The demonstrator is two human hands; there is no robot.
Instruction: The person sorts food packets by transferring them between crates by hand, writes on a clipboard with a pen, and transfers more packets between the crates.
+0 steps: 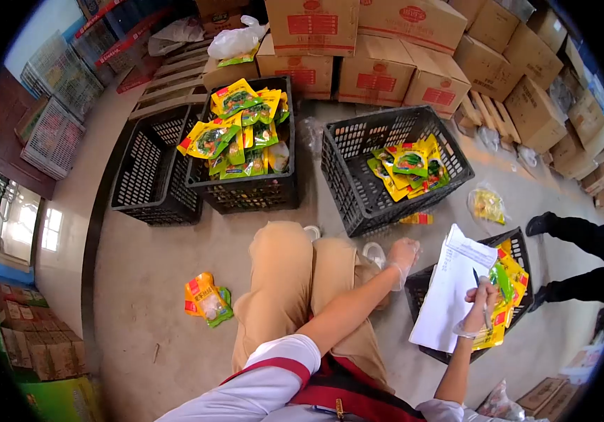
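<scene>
My right hand (483, 302) grips a dark pen (476, 277) above an open pad of white paper (445, 302) with handwriting on its upper page. The pad lies across the left side of a black crate (520, 246) that holds yellow and green packets (509, 285). Clear plastic wraps the wrist. Beyond my right knee, my left hand (403, 257) is curled closed, with loose clear plastic around it; whatever its fingers may hold is hidden.
Ahead stand a crate (348, 204) partly filled with packets, a heaped crate (246, 193) and another black crate (154, 204). Packets (207, 299) lie on the floor at left, a plastic bag (486, 205) at right. Cartons (379, 70) line the back. Another person's legs (583, 239) are at right.
</scene>
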